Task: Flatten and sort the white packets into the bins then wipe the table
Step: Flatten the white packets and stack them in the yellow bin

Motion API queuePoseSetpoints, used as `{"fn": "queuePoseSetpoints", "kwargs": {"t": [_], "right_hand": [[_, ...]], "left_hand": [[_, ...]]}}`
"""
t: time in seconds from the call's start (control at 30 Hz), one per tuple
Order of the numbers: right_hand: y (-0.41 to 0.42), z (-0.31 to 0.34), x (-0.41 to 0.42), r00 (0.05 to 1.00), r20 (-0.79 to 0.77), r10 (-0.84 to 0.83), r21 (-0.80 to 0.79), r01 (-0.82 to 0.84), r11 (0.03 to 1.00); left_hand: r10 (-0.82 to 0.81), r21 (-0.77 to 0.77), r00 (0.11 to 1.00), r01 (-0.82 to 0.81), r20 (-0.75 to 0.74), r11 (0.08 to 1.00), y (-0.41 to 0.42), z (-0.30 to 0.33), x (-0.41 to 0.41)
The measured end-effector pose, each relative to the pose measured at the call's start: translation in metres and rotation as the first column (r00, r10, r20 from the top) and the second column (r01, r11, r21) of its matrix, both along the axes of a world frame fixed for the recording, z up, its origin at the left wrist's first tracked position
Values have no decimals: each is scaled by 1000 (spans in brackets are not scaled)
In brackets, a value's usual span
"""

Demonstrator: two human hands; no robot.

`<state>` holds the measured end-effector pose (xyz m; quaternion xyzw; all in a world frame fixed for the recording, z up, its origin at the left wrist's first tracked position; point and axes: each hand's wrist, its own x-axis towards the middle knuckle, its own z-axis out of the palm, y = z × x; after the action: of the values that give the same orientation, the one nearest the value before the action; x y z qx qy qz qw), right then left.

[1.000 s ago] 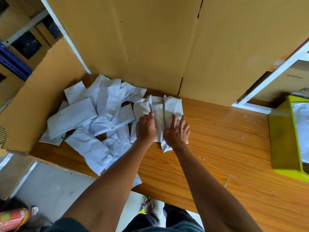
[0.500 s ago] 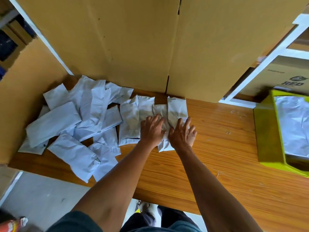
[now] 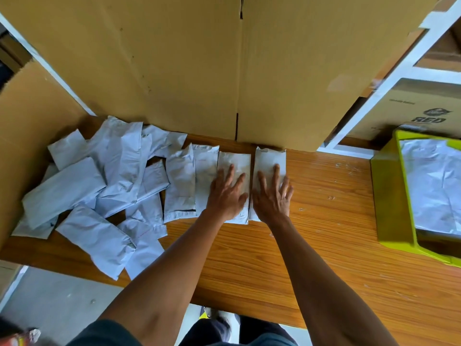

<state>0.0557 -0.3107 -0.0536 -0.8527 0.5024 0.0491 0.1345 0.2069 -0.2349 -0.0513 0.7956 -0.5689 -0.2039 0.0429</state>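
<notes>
Several white packets lie on the wooden table [image 3: 324, 233]. A crumpled heap of packets [image 3: 99, 191] fills the left side. Four flatter packets stand in a row at the middle. My left hand [image 3: 228, 193] presses flat, fingers spread, on one white packet [image 3: 235, 161]. My right hand [image 3: 273, 196] presses flat on the rightmost packet [image 3: 270, 157] beside it. A green bin [image 3: 389, 201] at the right edge holds flattened white packets [image 3: 434, 181].
A tall cardboard box [image 3: 199, 71] stands along the table's back edge. Another cardboard panel [image 3: 32, 136] borders the left end. White shelving [image 3: 389, 78] with a printed carton is at the back right. Bare table lies between my hands and the green bin.
Both hands have opened out from bunched over the packets to flat with fingers spread. The two packets under them now lie smooth and side by side.
</notes>
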Motion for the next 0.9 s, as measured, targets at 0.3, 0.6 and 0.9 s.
{"fn": "queuePoseSetpoints", "kwargs": {"t": [0.3,0.6,0.9], "right_hand": [[-14,-19,-14,991,107,-86,-101,97,990],[-25,-39,-27,986,166,12,-142,11,990],[-24,-34,-27,977,212,29,-153,4,988]], "left_hand": [[74,-35,994,-71,78,997,-6,-9,-9],[143,-203,986,-123,87,972,-10,-32,-23],[69,-274,989,-30,134,961,-11,-36,-19]]}}
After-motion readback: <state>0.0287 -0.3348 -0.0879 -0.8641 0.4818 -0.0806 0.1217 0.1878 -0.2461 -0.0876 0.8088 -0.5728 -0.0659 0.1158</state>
